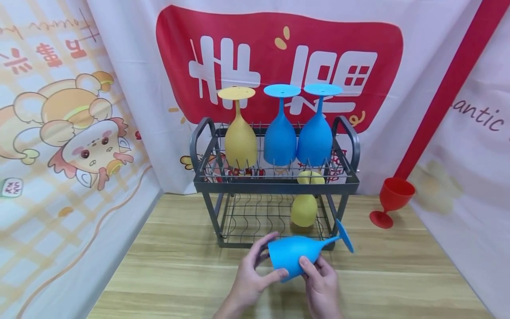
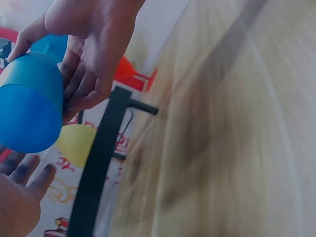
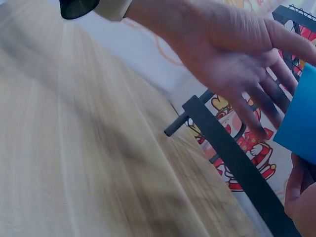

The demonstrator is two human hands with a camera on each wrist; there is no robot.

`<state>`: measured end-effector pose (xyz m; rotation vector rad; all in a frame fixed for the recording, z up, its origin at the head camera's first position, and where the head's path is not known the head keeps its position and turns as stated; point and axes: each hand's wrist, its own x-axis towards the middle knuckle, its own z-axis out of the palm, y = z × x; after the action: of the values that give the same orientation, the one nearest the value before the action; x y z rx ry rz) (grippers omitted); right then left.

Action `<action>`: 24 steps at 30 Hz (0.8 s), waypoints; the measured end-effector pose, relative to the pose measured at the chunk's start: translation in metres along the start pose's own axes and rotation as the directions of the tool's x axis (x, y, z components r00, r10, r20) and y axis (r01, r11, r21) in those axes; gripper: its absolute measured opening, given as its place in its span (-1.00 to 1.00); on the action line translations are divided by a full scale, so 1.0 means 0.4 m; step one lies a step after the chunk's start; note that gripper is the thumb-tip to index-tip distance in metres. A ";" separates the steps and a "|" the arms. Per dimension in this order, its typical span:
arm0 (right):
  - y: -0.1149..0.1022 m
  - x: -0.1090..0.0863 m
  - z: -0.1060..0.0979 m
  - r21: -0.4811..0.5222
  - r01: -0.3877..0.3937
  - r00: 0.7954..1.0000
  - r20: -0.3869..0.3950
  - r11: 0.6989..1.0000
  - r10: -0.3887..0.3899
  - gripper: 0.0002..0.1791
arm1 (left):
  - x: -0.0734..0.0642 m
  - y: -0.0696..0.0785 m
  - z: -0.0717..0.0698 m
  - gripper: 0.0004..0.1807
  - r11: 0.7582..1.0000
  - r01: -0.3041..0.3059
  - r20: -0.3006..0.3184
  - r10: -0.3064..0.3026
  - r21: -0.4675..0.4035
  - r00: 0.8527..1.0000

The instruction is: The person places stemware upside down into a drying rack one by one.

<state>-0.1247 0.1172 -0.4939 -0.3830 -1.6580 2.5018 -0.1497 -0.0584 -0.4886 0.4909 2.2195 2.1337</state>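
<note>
A blue plastic goblet lies tilted in front of the rack, its mouth to the left and its foot up to the right. My right hand grips the bowl, thumb on the near side and fingers beneath. Around the mouth end, my left hand is spread, its thumb overlapping the rim in the head view. In the right wrist view the left hand's fingers are loosely extended beside the bowl. The left wrist view looks into the goblet's hollow mouth.
Behind stands a dark two-tier wire rack. Its top tier bears an upside-down yellow goblet and two upside-down blue goblets. Another yellow goblet is upside down on the lower tier. A red goblet stands on the wooden table at right.
</note>
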 end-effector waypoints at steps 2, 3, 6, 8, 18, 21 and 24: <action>-0.008 0.006 0.004 -0.058 0.007 1.000 -0.008 0.998 -0.008 -0.21 | 0.006 0.010 -0.015 -0.14 0.998 -0.057 -0.066 0.059 0.036 0.996; -0.013 0.008 0.005 -0.091 0.010 1.000 -0.012 0.996 -0.012 -0.18 | 0.009 0.015 -0.025 -0.14 0.995 -0.093 -0.107 0.097 0.048 0.989; -0.023 0.013 0.009 -0.155 0.059 0.998 -0.022 0.986 -0.063 -0.15 | 0.026 0.029 -0.063 -0.18 0.971 -0.220 -0.239 0.236 0.090 0.942; -0.030 0.016 0.013 -0.203 0.076 0.996 -0.034 0.976 -0.085 -0.10 | 0.039 0.044 -0.092 -0.24 0.951 -0.291 -0.336 0.309 0.105 0.890; -0.036 0.051 0.037 -0.465 0.309 0.944 0.041 0.830 -0.328 -0.16 | 0.107 0.168 -0.215 -0.34 0.887 -0.448 -0.627 0.412 0.110 0.661; -0.025 0.073 0.042 -0.528 0.451 0.876 0.106 0.720 -0.471 -0.15 | 0.126 0.203 -0.244 -0.30 0.883 -0.446 -0.639 0.428 0.146 0.639; -0.016 0.100 0.043 -0.568 0.579 0.780 0.179 0.585 -0.599 -0.10 | 0.143 0.237 -0.267 -0.28 0.897 -0.415 -0.616 0.416 0.154 0.670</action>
<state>-0.1682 0.1140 -0.4874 0.0993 -2.0931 1.4440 -0.2093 -0.1471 -0.3777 0.3193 2.6358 2.8990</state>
